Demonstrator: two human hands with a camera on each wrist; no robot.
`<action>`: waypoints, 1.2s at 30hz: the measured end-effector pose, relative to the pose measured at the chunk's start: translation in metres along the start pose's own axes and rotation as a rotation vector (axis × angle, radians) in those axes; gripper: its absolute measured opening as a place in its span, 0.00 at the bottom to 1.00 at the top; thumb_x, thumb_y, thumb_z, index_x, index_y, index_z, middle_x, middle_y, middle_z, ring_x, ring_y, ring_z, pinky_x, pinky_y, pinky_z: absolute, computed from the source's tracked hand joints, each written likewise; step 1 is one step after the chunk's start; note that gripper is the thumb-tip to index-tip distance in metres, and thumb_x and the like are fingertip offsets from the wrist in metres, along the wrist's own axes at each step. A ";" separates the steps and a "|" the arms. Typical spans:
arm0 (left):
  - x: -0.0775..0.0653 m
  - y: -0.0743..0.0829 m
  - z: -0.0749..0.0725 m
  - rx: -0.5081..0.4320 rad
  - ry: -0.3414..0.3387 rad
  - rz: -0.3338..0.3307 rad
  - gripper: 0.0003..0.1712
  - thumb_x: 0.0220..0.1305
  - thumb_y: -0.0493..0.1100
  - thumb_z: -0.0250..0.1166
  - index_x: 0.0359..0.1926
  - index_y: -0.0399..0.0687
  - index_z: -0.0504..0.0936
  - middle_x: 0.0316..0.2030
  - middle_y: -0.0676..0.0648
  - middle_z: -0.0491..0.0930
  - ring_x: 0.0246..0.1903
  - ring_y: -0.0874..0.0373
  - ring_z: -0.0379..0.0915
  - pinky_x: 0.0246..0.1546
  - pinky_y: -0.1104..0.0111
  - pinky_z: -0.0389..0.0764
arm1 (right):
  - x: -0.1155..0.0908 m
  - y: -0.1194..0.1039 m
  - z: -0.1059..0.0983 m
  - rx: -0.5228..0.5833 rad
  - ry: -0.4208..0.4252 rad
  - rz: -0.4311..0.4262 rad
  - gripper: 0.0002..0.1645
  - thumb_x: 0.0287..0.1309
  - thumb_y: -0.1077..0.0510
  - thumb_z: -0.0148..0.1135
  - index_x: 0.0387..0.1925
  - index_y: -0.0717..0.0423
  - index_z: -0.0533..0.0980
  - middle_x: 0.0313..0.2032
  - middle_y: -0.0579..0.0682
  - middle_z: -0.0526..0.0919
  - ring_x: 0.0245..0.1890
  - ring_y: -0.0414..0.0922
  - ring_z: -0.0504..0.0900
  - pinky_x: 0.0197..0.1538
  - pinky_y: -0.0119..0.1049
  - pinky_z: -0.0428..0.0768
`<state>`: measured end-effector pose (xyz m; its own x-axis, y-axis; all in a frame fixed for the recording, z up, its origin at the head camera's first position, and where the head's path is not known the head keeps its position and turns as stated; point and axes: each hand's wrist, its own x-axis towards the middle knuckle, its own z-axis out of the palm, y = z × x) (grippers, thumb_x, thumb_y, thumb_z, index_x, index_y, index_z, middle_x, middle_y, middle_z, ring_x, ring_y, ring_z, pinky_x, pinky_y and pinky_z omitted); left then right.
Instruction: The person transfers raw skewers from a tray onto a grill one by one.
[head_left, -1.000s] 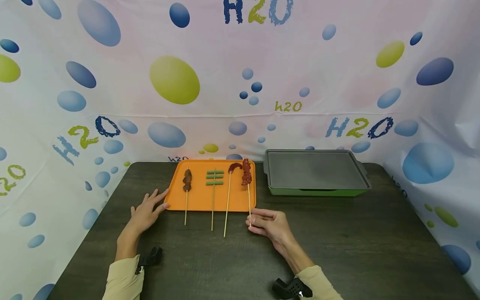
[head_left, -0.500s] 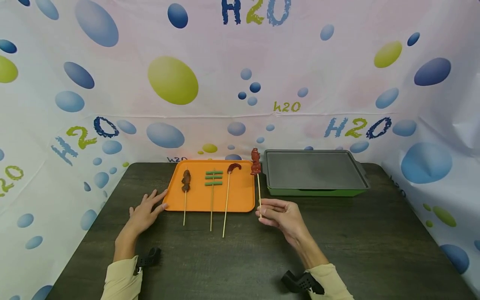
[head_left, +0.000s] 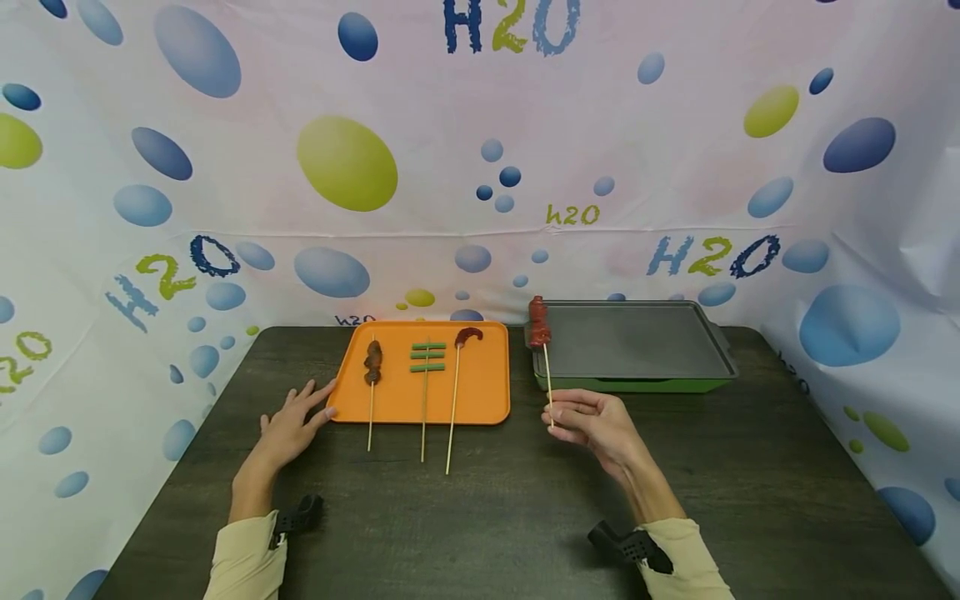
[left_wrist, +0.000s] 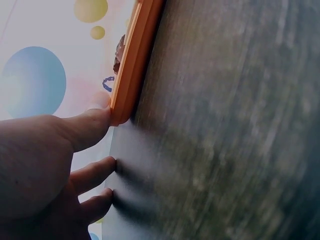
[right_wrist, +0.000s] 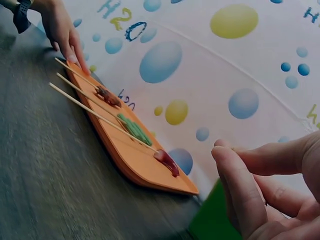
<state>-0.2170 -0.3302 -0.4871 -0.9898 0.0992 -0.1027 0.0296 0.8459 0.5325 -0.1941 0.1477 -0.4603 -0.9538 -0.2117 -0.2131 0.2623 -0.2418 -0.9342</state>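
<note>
My right hand pinches the wooden stick of a skewer with reddish-brown meat. That meat end is in front of the left end of the grey griddle plate in the head view; the height between them is unclear. Across the table, my left hand touches the lower left corner of the orange tray with its fingers spread. On this tray lie a skewer of brown chunks, one of green pieces and one with a curled dark red piece. Their sticks overhang the front rim.
The griddle plate sits on a green base at the back right of the dark wooden table. A patterned cloth backdrop rises behind the table. Black bands are worn on both wrists.
The right hand has lifted the reddish-brown meat skewer off the tray and carried it right to the griddle's left end. The left hand stays at the tray corner.
</note>
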 end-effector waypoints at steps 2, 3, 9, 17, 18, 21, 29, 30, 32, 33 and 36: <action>0.000 0.000 -0.001 -0.006 0.003 0.006 0.37 0.78 0.53 0.57 0.79 0.44 0.59 0.76 0.23 0.45 0.73 0.17 0.32 0.57 0.17 0.29 | 0.000 -0.001 -0.004 -0.001 0.001 0.000 0.29 0.66 0.74 0.61 0.66 0.78 0.67 0.47 0.62 0.87 0.42 0.46 0.90 0.49 0.39 0.86; 0.000 0.000 -0.001 -0.007 0.004 0.008 0.37 0.78 0.53 0.57 0.79 0.44 0.59 0.76 0.23 0.45 0.73 0.17 0.32 0.56 0.17 0.29 | 0.000 -0.001 -0.005 -0.001 0.004 0.000 0.29 0.66 0.74 0.62 0.66 0.78 0.67 0.47 0.62 0.87 0.42 0.46 0.90 0.49 0.39 0.86; 0.000 -0.001 0.000 -0.003 -0.001 0.000 0.37 0.78 0.53 0.57 0.79 0.44 0.59 0.76 0.23 0.45 0.73 0.18 0.31 0.57 0.17 0.29 | -0.001 -0.005 -0.014 0.005 0.014 0.005 0.31 0.66 0.74 0.62 0.67 0.78 0.66 0.48 0.62 0.87 0.42 0.45 0.90 0.49 0.38 0.85; 0.001 -0.002 0.000 0.004 -0.002 0.002 0.38 0.78 0.54 0.56 0.80 0.45 0.58 0.76 0.24 0.44 0.73 0.18 0.31 0.57 0.17 0.29 | -0.001 -0.006 -0.025 0.038 0.012 0.014 0.33 0.67 0.73 0.62 0.69 0.79 0.63 0.46 0.58 0.88 0.44 0.44 0.90 0.51 0.37 0.85; 0.002 -0.002 0.000 0.006 -0.003 0.002 0.38 0.78 0.55 0.56 0.80 0.45 0.58 0.76 0.24 0.44 0.73 0.18 0.31 0.57 0.17 0.29 | -0.001 -0.006 -0.026 0.043 0.011 0.016 0.33 0.67 0.72 0.62 0.69 0.79 0.63 0.46 0.59 0.88 0.44 0.44 0.90 0.51 0.37 0.85; 0.001 -0.002 0.000 0.010 -0.006 0.004 0.38 0.78 0.55 0.56 0.80 0.45 0.58 0.76 0.24 0.44 0.73 0.18 0.31 0.56 0.17 0.29 | 0.000 -0.004 -0.030 0.053 0.008 0.022 0.33 0.66 0.71 0.63 0.69 0.78 0.64 0.46 0.58 0.88 0.44 0.44 0.89 0.51 0.37 0.84; 0.002 -0.001 0.000 0.002 0.003 0.017 0.38 0.78 0.54 0.57 0.79 0.44 0.59 0.76 0.23 0.45 0.73 0.18 0.31 0.57 0.17 0.29 | 0.000 -0.003 -0.036 0.060 -0.018 0.031 0.33 0.67 0.70 0.64 0.69 0.77 0.65 0.46 0.56 0.88 0.46 0.44 0.89 0.53 0.38 0.84; 0.002 -0.001 0.000 0.004 0.004 0.018 0.38 0.78 0.55 0.57 0.79 0.44 0.59 0.76 0.23 0.45 0.73 0.18 0.32 0.56 0.17 0.29 | 0.000 -0.003 -0.037 0.056 -0.022 0.033 0.33 0.67 0.69 0.64 0.69 0.76 0.65 0.47 0.57 0.88 0.46 0.44 0.89 0.53 0.38 0.84; 0.001 -0.001 0.000 0.008 0.003 0.017 0.38 0.78 0.55 0.56 0.79 0.44 0.59 0.76 0.23 0.45 0.73 0.18 0.32 0.56 0.17 0.30 | 0.000 -0.004 -0.037 0.038 -0.029 0.032 0.34 0.68 0.68 0.64 0.70 0.76 0.64 0.49 0.58 0.87 0.48 0.44 0.88 0.54 0.39 0.83; 0.001 -0.001 0.000 0.012 0.002 0.015 0.38 0.78 0.55 0.56 0.79 0.44 0.59 0.76 0.23 0.45 0.73 0.18 0.32 0.56 0.17 0.30 | 0.000 -0.004 -0.038 0.029 -0.029 0.027 0.35 0.68 0.67 0.65 0.71 0.75 0.64 0.50 0.58 0.86 0.49 0.45 0.88 0.55 0.40 0.83; 0.000 -0.002 0.000 0.016 -0.001 0.012 0.38 0.78 0.56 0.56 0.79 0.44 0.59 0.76 0.23 0.45 0.73 0.18 0.32 0.56 0.17 0.30 | -0.001 -0.007 -0.038 -0.020 -0.009 0.001 0.36 0.69 0.63 0.65 0.72 0.73 0.64 0.53 0.57 0.85 0.52 0.46 0.86 0.56 0.43 0.83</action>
<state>-0.2176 -0.3320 -0.4883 -0.9891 0.1103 -0.0974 0.0439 0.8528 0.5203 -0.2001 0.1851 -0.4645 -0.9521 -0.2208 -0.2114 0.2601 -0.2224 -0.9396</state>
